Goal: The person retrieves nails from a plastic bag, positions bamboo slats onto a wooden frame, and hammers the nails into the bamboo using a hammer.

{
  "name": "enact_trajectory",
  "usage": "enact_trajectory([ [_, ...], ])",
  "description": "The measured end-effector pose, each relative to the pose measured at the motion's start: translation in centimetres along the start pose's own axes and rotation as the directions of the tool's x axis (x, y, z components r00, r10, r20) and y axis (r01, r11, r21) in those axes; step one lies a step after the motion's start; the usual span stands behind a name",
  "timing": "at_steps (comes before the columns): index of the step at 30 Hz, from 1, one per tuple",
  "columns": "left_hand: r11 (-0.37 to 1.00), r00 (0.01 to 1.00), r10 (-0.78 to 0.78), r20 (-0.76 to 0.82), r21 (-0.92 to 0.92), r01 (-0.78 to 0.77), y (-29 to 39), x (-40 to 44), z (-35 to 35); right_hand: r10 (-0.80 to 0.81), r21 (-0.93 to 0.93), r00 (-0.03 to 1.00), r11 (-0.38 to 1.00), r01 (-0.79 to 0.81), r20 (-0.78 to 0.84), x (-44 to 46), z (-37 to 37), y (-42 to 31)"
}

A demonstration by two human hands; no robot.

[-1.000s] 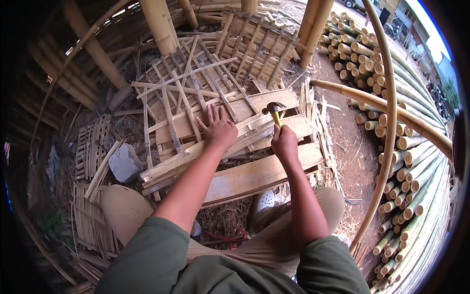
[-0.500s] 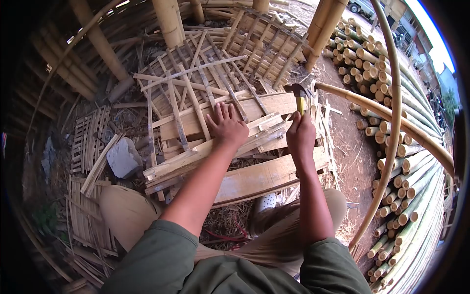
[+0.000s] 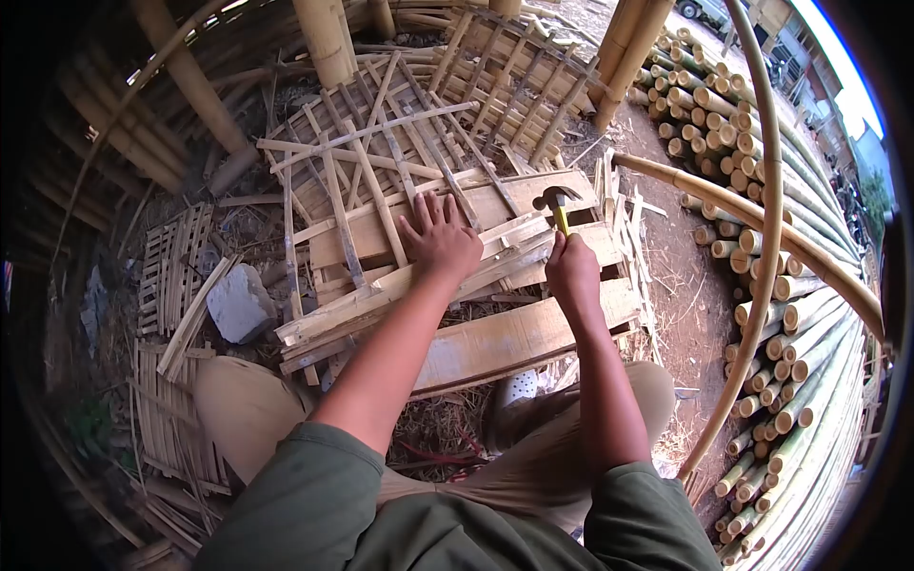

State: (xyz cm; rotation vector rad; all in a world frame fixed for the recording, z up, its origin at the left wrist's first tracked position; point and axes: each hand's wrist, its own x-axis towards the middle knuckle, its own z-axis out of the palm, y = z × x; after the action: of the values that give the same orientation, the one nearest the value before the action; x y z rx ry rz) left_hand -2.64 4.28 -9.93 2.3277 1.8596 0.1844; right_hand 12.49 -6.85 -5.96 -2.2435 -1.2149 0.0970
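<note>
Hammer shifted leftward, gripped in right hand, nearer strips' far-right end; left hand spread midway.

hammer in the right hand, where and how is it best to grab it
Best gripped by the yellow handle of the hammer, from the person's near side, with the fingers wrapped around it as the right hand does now. The handle is slim and points back toward the person, while the wider metal head sits at the far end, so this hold should leave the head free.
</note>
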Motion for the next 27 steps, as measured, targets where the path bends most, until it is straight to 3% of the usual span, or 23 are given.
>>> enact_trajectory([
  [3, 1.0, 1.0, -0.014, 0.016, -0.005, 0.014, 0.1, -0.2, -0.3, -0.011, -0.031, 0.999, 0.999, 0.013, 0.051, -0.8, 1.7, 0.6],
  [7, 1.0, 1.0, -0.008, 0.015, -0.012, 0.008, 0.1, -0.1, -0.3, 0.002, 0.009, 1.0, 1.0, -0.002, -0.018, -0.1, -0.3, -0.7],
  [11, 1.0, 1.0, -0.018, 0.0, -0.022, 0.018, 0.1, -0.1, -0.1, 0.018, 0.198, 0.94, 0.979, 0.053, -0.342, 0.1, -3.7, -3.9],
  [12, 1.0, 1.0, -0.015, -0.008, -0.025, 0.015, 0.1, -0.2, -0.2, -0.002, 0.139, 0.93, 0.989, 0.057, -0.369, 0.1, -2.3, -3.0],
  [13, 1.0, 1.0, -0.015, -0.006, -0.022, 0.015, 0.1, -0.1, -0.2, 0.001, -0.008, 0.994, 1.0, -0.002, -0.108, 0.1, -0.8, -1.8],
  [16, 1.0, 0.997, -0.005, -0.077, -0.028, 0.003, 0.1, 0.3, -0.1, -0.064, -0.081, 0.995, 0.994, 0.07, 0.076, -0.1, 1.2, 0.6],
  [20, 1.0, 1.0, -0.022, -0.02, -0.021, 0.021, 0.1, 0.2, 0.0, -0.008, -0.007, 1.0, 1.0, 0.008, -0.028, -0.5, 0.6, -0.7],
  [27, 0.998, 0.998, -0.051, 0.021, -0.028, 0.052, 0.2, 0.1, -0.2, -0.03, -0.047, 0.997, 0.998, 0.034, 0.074, -0.8, 0.9, -0.4],
])
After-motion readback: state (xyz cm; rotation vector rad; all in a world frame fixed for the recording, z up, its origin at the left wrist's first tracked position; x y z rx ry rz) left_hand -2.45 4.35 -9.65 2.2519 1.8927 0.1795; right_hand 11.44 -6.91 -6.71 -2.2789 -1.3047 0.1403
